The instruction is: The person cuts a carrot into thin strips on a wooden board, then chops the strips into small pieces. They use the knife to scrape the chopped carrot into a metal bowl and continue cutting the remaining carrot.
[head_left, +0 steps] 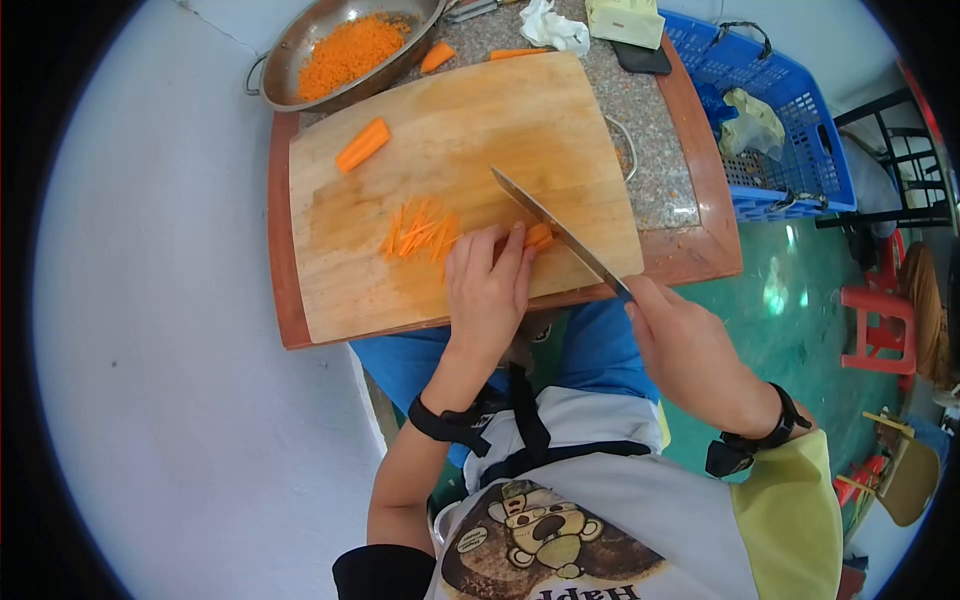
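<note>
My right hand (690, 340) is wrapped round the handle of a kitchen knife (550, 220), whose blade points up and left across the cutting board (500, 110). With bent fingers, my left hand (488, 285) presses a piece of carrot (540, 236) against the board, close to the blade. Thin carrot strips (418, 230) lie in a loose pile just left of my left fingers. Farther up the board is a larger carrot chunk (362, 146). Part of the held carrot is hidden by my fingers.
A metal pan (383, 84) holding shredded carrot (350, 58) stands beyond the board. Beside it are a carrot piece (437, 56), another carrot (517, 53) and crumpled tissue (555, 27). At right are a blue basket (785, 192) and a red stool (880, 330); a wall (170, 300) is left.
</note>
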{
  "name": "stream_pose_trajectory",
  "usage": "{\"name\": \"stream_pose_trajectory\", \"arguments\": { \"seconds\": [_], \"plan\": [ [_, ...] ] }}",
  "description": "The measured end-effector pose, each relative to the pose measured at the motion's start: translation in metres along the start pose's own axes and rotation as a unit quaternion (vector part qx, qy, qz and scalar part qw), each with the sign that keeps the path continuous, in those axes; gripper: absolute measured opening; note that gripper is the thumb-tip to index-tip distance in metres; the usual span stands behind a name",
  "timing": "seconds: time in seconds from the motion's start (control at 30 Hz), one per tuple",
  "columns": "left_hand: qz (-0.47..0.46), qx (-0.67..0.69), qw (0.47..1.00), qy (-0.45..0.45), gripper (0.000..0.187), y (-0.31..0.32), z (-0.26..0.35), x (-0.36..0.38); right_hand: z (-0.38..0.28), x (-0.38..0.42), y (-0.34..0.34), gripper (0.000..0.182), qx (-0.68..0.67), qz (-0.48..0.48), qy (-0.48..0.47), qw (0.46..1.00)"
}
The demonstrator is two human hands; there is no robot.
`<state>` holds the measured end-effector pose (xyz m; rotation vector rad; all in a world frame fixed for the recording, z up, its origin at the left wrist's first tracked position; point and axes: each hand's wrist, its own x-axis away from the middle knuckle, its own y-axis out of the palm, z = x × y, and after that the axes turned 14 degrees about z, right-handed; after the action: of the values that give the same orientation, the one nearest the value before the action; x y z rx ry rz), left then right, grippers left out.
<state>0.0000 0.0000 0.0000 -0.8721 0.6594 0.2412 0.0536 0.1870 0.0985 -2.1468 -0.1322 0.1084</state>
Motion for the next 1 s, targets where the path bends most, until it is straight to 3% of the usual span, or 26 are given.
{"name": "stream_pose_trajectory", "arguments": {
  "seconds": [0.17, 0.27, 0.5, 0.7, 1.0],
  "plan": [
    [0.058, 0.057, 0.997, 0.015, 0.023, 0.003, -0.004, 0.002, -0.002, -0.004, 0.001, 0.015, 0.036, 0.037, 0.011, 0.999],
    [0.066, 0.056, 0.996, 0.02, 0.023, 0.003, -0.006, 0.002, -0.009, -0.004, 0.0, 0.016, 0.025, -0.001, 0.01, 1.0],
    [0.073, 0.043, 0.996, 0.021, 0.021, 0.004, -0.005, 0.001, -0.009, -0.006, -0.004, 0.019, 0.051, 0.036, 0.015, 0.998],
    [0.078, 0.05, 0.996, 0.016, 0.018, 0.007, -0.003, 0.002, -0.01, 0.001, -0.018, 0.023, -0.009, -0.031, 0.06, 0.998],
    [0.072, 0.062, 0.995, -0.002, 0.018, 0.009, -0.004, 0.002, -0.009, 0.007, -0.008, 0.027, -0.021, -0.014, 0.022, 0.999]
  ]
}}
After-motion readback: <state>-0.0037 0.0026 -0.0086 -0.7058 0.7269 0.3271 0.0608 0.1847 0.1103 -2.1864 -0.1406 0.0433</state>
